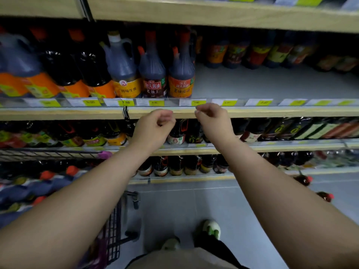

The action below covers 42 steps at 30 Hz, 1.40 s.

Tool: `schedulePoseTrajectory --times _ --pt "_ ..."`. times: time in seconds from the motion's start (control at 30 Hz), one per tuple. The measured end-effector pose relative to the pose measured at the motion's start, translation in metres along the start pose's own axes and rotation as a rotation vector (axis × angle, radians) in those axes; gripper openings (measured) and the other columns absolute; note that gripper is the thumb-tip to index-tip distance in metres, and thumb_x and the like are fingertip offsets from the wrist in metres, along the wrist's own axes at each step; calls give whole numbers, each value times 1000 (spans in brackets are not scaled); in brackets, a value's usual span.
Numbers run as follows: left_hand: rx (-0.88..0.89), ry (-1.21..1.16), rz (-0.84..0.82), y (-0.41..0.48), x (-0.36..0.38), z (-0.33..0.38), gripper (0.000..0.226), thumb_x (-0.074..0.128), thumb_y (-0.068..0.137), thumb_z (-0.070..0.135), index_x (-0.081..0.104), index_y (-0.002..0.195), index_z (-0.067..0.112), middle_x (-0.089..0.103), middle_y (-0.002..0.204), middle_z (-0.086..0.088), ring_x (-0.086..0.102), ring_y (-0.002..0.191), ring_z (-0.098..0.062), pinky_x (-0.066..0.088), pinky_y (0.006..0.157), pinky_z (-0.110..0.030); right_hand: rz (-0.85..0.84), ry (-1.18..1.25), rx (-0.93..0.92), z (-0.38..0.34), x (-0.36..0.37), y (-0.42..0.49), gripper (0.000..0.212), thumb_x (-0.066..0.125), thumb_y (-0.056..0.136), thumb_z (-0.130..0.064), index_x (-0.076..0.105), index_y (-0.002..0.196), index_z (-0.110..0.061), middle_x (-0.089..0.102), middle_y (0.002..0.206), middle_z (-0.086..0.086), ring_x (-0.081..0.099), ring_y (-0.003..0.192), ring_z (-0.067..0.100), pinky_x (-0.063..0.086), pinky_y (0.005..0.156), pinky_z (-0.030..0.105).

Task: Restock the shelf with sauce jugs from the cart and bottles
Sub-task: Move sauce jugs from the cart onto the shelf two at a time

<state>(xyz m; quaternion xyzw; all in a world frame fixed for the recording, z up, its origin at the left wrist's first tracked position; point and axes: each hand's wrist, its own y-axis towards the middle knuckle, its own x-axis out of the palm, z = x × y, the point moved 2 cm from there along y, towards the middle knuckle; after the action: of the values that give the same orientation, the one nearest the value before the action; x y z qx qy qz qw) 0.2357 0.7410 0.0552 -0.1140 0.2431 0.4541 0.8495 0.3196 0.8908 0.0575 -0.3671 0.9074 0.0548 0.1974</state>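
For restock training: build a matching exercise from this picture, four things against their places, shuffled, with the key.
Things:
1. white-capped jug
2. cart
3. shoe
4. price tags

Places:
A. along a shelf's front edge
B. on the floor, between the arms
C. lower left, holding jugs
D. on the upper shelf, among dark jugs

Pairs: 1-D, 2-C, 3-B, 4-A

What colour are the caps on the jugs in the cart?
Orange-red: the caps on the jugs show best in head view.
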Motion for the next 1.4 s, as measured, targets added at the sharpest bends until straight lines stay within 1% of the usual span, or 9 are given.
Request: schedulePoseTrajectory --times 0.2,0.33,0.4,0.63,0.83,0.97,1.17,1.3,1.4 --pt "52 0 -50 -59 -27 8 20 62 91 23 67 111 21 62 87 17 57 82 4 45 72 -10 3 -21 -40 -18 -8 -79 16 61 92 -18 66 106 -13 62 85 -5 55 69 1 40 53 4" --pt "57 8 -17 -94 -44 9 19 62 91 23 67 110 21 62 88 15 57 81 4 42 67 -4 4 11 -70 -29 -11 -118 17 62 91 -20 67 106 -13 63 88 -7 58 79 5 43 66 14" --pt "52 -12 20 -119 -53 9 20 62 91 24 67 110 20 63 89 13 57 82 2 47 72 -11 -13 29 -86 -34 -11 -141 18 63 91 -19 68 107 -13 65 90 -6 59 82 6 44 69 13" --pt "-9 -46 147 -222 -78 -5 8 65 88 21 68 96 23 64 81 14 58 75 4 40 65 -7 -142 48 -82 -29 1 -237 14 63 91 -22 67 104 -18 65 87 -7 56 71 2 44 60 14" --pt "-89 9 242 -314 -129 -41 10 65 88 16 67 97 20 62 76 10 56 68 4 39 63 -7 -300 66 -83 -32 49 -309 8 63 91 -17 65 98 -19 62 80 -3 53 65 8 41 57 20" --pt "-130 35 330 -356 -176 -72 9 65 88 16 68 97 16 62 76 6 56 70 -6 39 60 -9 -396 22 -124 -49 90 -346 11 64 90 -19 66 101 -16 66 92 5 55 71 11 44 63 26" --pt "-201 -18 387 -386 -236 -123 10 65 88 15 68 97 17 58 69 11 54 62 -5 45 56 -14 -432 -7 -177 -74 158 -383 14 64 90 -17 66 102 -11 63 86 0 58 80 17 52 77 36" --pt "-205 9 358 -396 -292 -159 10 66 87 16 68 97 18 62 77 11 59 76 -7 45 68 -16 -429 -18 -164 -88 220 -405 9 62 92 -17 64 100 -14 62 84 -3 54 70 10 44 64 26" --pt "-208 56 303 -402 -337 -187 13 66 88 17 70 100 16 65 83 7 59 80 -7 46 76 -14 -371 23 -115 -98 268 -425 14 61 92 -13 66 104 -8 58 80 -7 53 75 9 40 66 20"
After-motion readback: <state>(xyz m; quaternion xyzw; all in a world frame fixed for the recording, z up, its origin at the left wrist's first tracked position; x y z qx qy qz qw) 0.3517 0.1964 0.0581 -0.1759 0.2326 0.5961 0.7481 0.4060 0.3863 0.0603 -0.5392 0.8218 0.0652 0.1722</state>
